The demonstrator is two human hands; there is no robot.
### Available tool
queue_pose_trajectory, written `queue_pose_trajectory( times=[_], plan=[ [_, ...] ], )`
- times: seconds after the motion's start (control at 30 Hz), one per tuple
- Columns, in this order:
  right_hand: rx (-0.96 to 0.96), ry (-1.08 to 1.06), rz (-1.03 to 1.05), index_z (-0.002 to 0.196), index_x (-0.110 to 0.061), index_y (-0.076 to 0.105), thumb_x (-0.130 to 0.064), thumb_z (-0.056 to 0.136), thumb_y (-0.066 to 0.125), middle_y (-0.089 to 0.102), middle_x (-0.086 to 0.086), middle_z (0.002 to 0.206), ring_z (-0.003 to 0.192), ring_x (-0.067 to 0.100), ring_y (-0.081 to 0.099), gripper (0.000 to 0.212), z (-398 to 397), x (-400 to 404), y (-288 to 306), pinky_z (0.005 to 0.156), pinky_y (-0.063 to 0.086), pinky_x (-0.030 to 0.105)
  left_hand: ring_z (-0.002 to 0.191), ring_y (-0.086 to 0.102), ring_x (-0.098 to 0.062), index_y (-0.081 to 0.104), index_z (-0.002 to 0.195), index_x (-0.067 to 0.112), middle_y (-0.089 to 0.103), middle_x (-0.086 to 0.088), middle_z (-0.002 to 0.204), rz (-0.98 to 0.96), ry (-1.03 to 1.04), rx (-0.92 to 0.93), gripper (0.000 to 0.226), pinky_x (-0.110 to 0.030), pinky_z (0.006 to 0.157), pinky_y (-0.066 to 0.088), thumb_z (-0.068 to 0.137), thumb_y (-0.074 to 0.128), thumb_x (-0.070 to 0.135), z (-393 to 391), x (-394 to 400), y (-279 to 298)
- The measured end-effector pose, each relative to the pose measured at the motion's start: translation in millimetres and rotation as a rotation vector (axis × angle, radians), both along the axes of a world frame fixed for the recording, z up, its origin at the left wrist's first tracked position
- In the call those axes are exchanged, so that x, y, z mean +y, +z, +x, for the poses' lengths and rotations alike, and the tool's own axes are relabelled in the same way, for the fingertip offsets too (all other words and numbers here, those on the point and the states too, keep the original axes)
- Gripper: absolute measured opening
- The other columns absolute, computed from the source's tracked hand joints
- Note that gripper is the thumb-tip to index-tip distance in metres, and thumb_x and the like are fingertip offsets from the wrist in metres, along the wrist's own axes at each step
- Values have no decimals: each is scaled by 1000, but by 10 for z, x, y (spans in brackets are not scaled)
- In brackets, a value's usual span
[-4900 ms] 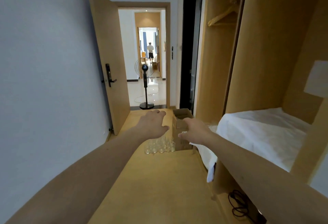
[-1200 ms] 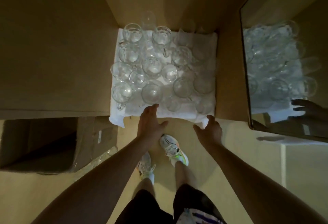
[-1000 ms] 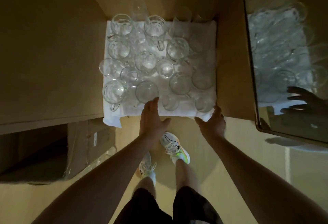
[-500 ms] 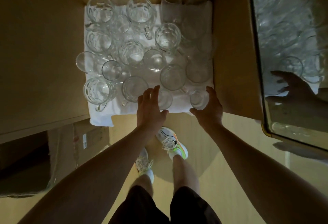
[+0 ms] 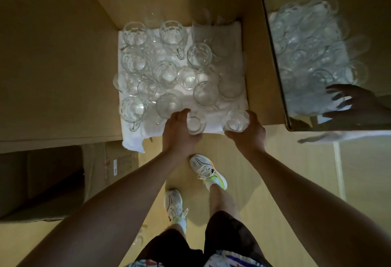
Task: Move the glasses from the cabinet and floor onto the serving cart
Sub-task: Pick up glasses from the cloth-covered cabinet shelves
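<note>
Left hand curled round small glass, near edge of white cloth. Right hand wrapped round second glass at near right corner. Best lifted straight up, clear of neighbouring glasses, grip firm.

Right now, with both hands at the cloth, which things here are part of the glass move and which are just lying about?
Part of the job:
- small glass, gripped by left hand
- second glass, gripped by right hand
- the other glasses standing on the white cloth

Just lying about:
- cardboard box, left
- mirror, right, only reflecting the glasses
</note>
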State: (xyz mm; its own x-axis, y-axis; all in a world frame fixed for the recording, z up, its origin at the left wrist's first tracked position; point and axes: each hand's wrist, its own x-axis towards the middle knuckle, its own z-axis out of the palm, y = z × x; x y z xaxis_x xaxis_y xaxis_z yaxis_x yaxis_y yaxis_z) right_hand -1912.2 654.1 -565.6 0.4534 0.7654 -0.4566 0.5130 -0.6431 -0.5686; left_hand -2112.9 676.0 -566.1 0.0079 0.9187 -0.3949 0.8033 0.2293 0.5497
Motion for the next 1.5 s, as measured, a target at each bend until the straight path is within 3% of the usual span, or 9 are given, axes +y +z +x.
queue_pose_trajectory(
  times=[0.43,0.53,0.67,0.77,0.9,1.0,1.1,1.3,1.5],
  plan=[
    [21,36,316,140,-19,45,-35,66,91,65,4,125,113,27,63,88,-610,-95,1997,83,48,30,117,55,-19,54,134,27,55,-1,125,261,101,-156,81,-21,91,40,63,89,43,-462,-40,2175],
    [20,29,457,133,-16,52,-38,66,91,67,5,121,111,27,63,80,-761,-119,2542,83,47,30,114,57,-23,58,131,23,57,-5,125,385,147,-301,87,-35,96,49,52,89,43,-603,-32,2724],
    [91,13,636,117,-23,58,-39,65,88,68,-5,108,101,20,65,62,-892,-202,3218,81,47,30,109,57,-13,60,127,26,58,5,123,475,227,-602,70,-18,76,46,64,91,21,-695,-46,3418],
    [94,7,823,112,-25,58,-39,66,88,67,-9,103,95,15,65,56,-942,-314,3664,75,48,28,112,57,-10,61,118,34,57,10,121,523,238,-834,63,-22,85,49,65,93,22,-721,-116,3817],
    [60,-64,1016,110,-34,51,-50,71,84,60,-11,99,96,15,60,53,-939,-540,4116,80,48,32,115,61,-14,64,110,44,62,7,121,578,220,-1004,60,-37,100,52,58,95,45,-740,-284,4187],
    [31,-110,1097,122,-25,55,-67,68,78,59,-6,111,105,15,57,72,-889,-700,4307,92,52,39,113,63,-15,63,118,34,65,3,122,575,157,-1104,63,-34,94,51,63,90,48,-631,-475,4450],
    [61,-108,1122,127,-22,48,-61,73,79,56,-3,119,110,16,56,74,-744,-867,4475,96,51,36,101,67,-13,59,115,28,68,2,118,559,63,-1136,44,-32,85,49,79,81,43,-421,-633,4682],
    [192,-233,1175,118,-20,50,-55,79,78,65,0,107,96,14,65,59,-148,-1168,4683,71,45,19,70,59,-14,56,112,22,68,-2,96,501,-48,-1184,53,-29,58,49,74,81,50,224,-841,4867],
    [157,-279,1201,105,-18,54,-49,83,76,62,-5,90,76,3,57,44,767,-1574,4914,61,38,13,80,55,-19,58,100,27,61,-3,93,495,-108,-1204,52,-33,64,43,67,84,58,1194,-1059,4935]
  ],
)
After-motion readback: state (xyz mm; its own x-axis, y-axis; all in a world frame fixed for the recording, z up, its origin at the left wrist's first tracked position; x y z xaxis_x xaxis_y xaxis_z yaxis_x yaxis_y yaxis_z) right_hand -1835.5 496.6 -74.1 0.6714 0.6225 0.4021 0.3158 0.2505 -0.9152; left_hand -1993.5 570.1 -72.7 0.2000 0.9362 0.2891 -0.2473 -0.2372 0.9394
